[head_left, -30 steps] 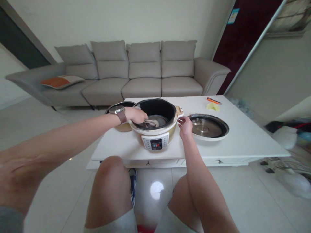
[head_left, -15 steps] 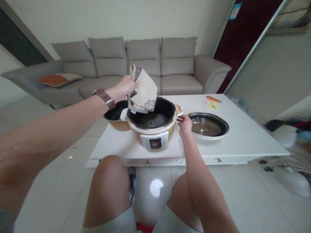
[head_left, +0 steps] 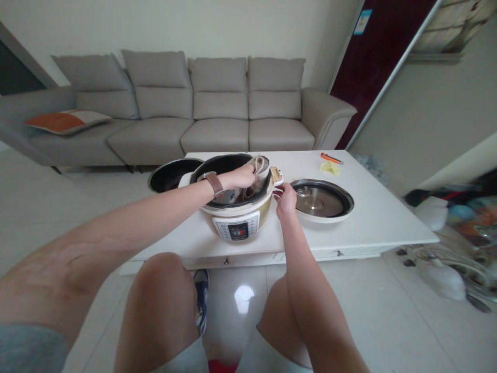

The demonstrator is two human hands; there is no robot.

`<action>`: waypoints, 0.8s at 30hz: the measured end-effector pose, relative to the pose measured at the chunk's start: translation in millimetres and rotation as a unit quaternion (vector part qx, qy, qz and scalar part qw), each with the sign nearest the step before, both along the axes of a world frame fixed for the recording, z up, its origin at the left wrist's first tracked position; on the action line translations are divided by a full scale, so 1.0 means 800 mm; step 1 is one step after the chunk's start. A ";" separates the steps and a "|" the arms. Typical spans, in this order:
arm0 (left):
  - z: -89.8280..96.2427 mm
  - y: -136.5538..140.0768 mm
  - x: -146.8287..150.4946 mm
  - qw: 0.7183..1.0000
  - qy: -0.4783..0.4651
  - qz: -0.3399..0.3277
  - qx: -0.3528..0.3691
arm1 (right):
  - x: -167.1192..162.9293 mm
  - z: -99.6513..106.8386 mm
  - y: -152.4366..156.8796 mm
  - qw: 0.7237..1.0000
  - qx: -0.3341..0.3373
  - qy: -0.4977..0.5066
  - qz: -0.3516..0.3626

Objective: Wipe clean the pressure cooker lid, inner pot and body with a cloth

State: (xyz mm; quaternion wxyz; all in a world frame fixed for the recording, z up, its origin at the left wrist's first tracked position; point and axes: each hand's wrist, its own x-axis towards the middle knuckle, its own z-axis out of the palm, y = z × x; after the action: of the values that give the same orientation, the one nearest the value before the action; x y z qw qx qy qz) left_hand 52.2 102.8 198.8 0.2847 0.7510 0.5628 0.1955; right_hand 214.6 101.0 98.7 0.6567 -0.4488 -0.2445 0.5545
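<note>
An electric pressure cooker (head_left: 237,228) with a gold body and white rim stands on the white coffee table (head_left: 373,217). My left hand (head_left: 244,177), with a brown-strapped watch on its wrist, reaches into the cooker and is closed on a cream and grey cloth (head_left: 261,168). The cloth lies against the inner wall on the right; its lower part is partly hidden. At the cooker's right side, my right hand (head_left: 286,199) has its fingers curled on a white part just below the side handle (head_left: 276,176). The cooker's lid (head_left: 324,202) lies underside up beside that hand.
A dark-lined pot (head_left: 171,176) stands left of the cooker, partly behind my left arm. Farther back on the table are an orange utility knife (head_left: 331,158) and a crumpled yellow piece (head_left: 330,167). A grey sofa (head_left: 217,129) stands behind. Various items lie on the floor at right.
My left hand has lowered the cloth from above the cooker's left rim into it, across to the right inner wall. My right hand keeps its place on the cooker. The view has shifted slightly.
</note>
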 end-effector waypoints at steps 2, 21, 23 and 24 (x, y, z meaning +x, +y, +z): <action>0.000 -0.009 -0.008 0.996 0.003 -0.078 -0.033 | 0.000 -0.001 0.002 1.000 0.004 0.000 0.000; 0.064 -0.058 -0.058 0.966 0.164 -0.130 -0.150 | 0.001 -0.004 -0.002 1.000 0.003 0.003 0.007; 0.063 -0.065 -0.052 0.965 0.151 -0.151 -0.149 | 0.002 -0.004 -0.005 1.000 0.001 0.001 0.010; 0.064 -0.067 -0.052 0.968 0.144 -0.144 -0.144 | 0.003 -0.003 -0.006 1.000 0.000 -0.001 0.013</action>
State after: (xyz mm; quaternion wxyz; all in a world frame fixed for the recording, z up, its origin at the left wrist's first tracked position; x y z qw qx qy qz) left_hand 10.6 49.5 250.0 0.3315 0.7954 0.5057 -0.0409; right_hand 216.7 96.5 96.2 0.6495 -0.4459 -0.2506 0.5626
